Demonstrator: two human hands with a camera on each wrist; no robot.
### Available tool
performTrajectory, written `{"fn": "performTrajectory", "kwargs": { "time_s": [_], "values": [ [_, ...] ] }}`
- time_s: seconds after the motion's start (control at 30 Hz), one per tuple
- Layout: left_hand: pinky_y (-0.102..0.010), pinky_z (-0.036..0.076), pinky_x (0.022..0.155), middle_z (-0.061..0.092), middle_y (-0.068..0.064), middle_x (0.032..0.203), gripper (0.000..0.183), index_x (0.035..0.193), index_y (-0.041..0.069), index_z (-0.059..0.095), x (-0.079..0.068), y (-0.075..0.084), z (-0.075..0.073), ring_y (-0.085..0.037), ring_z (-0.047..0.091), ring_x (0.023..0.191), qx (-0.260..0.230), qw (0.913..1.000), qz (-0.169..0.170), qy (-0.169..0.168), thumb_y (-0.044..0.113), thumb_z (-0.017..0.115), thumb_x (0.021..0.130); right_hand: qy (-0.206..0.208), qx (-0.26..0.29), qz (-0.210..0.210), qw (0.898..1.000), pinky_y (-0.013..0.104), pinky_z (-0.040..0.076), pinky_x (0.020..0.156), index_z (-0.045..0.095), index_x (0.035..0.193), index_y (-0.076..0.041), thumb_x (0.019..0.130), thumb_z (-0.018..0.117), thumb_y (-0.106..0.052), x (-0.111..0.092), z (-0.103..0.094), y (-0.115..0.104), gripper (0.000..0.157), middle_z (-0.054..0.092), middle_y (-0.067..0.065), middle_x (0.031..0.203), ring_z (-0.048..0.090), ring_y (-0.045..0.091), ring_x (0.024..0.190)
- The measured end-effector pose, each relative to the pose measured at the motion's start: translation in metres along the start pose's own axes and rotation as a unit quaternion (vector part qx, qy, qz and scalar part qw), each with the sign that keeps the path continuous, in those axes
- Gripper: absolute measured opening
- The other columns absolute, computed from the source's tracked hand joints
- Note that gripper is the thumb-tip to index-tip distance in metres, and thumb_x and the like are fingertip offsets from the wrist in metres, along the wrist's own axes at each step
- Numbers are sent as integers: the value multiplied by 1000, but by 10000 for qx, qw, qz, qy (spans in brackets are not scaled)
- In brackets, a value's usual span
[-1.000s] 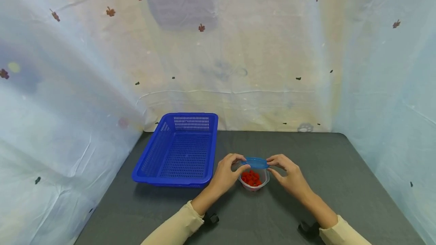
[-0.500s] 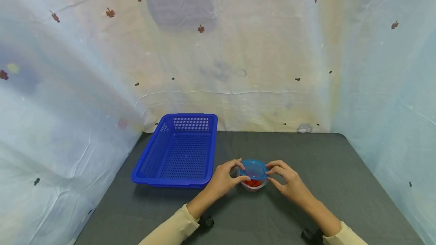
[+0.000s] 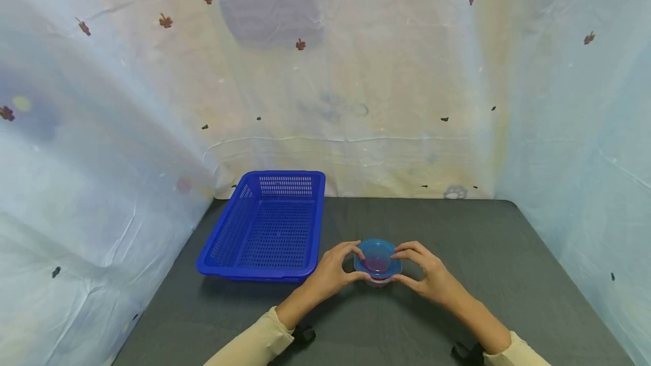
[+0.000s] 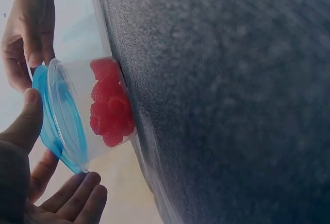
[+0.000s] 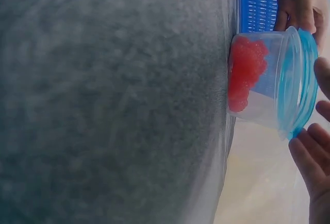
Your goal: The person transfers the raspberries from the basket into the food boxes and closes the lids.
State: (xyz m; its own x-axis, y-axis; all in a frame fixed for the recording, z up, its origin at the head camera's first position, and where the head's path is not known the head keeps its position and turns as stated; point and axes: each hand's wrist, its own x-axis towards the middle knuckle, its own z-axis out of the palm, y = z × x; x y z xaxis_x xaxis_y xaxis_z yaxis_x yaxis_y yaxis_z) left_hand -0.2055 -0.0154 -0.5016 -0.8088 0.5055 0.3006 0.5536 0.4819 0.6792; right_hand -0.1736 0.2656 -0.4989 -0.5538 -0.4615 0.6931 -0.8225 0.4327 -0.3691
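A clear plastic container (image 4: 81,74) stands on the table, holding red raspberries (image 4: 111,108) at its bottom. Its translucent blue lid (image 3: 378,257) lies over the mouth. In the right wrist view the lid (image 5: 311,74) sits at the rim; whether it is snapped on all round I cannot tell. My left hand (image 3: 333,270) grips the lid's left side, thumb at the near edge and fingers toward the far edge. Opposite it, my right hand (image 3: 431,273) holds the right side between thumb and curved fingers.
A blue perforated plastic basket (image 3: 316,230) stands left of the container, close to my left hand. Beneath everything is a dark grey table (image 3: 447,225). Patterned curtains (image 3: 356,89) enclose the back and both sides.
The lid was held tilted above the uncovered raspberries; both hands have brought it down and toward me, and it now lies flat over the container.
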Motion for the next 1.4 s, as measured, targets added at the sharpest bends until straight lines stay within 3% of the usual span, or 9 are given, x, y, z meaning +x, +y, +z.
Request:
{"fn": "performTrajectory", "kwargs": {
  "time_s": [0.1,0.2,0.3,0.43,0.7,1.1,1.4],
  "values": [
    [-52,48,116,63,-16,150,38,111,18,68,-1,0,0,-33,58,142,59,10000,-8,-52,31,92,85,-188,-174,509,9984,18,47,109,70,132,-2,73,98,-3,-1,0,0,66,64,13,128,66,31,117],
    [-51,47,117,63,-14,150,46,120,16,68,-2,2,-1,-31,58,141,132,9998,-36,-112,33,92,85,-562,-319,1186,9908,40,57,105,63,144,-3,79,97,-17,-1,0,1,75,62,10,136,64,32,125],
    [-50,48,116,63,-10,149,64,138,14,63,-3,2,-2,-29,59,140,194,9996,-96,-190,36,92,86,-912,-289,1724,9804,61,55,101,56,152,-1,84,95,-29,1,-2,0,83,60,13,141,62,38,130],
    [-53,47,116,58,-12,154,85,156,8,52,-2,1,-2,-31,57,142,205,9988,-299,-341,43,89,88,-1224,9,2189,9681,61,53,103,52,155,2,87,92,-35,3,-3,0,87,60,16,143,62,42,132],
    [-61,43,118,47,-16,165,96,167,8,38,-2,-1,1,-39,47,150,305,9939,-759,-745,55,79,94,-1586,502,2482,9543,54,52,107,49,156,5,90,88,-39,5,-2,4,89,59,18,142,61,43,133],
    [-56,40,122,38,-12,171,101,170,9,29,1,4,-2,-33,40,156,618,9899,-788,-1007,59,74,95,-1810,433,2331,9545,52,54,106,50,153,8,89,89,-40,11,-7,6,89,61,19,138,63,42,130],
    [-55,41,121,40,-9,171,99,169,9,32,2,7,-2,-29,43,154,957,9872,-782,-1011,61,72,95,-1884,314,2330,9535,53,55,104,52,153,7,88,89,-42,14,-9,4,89,62,19,137,64,43,128]
  ]
}}
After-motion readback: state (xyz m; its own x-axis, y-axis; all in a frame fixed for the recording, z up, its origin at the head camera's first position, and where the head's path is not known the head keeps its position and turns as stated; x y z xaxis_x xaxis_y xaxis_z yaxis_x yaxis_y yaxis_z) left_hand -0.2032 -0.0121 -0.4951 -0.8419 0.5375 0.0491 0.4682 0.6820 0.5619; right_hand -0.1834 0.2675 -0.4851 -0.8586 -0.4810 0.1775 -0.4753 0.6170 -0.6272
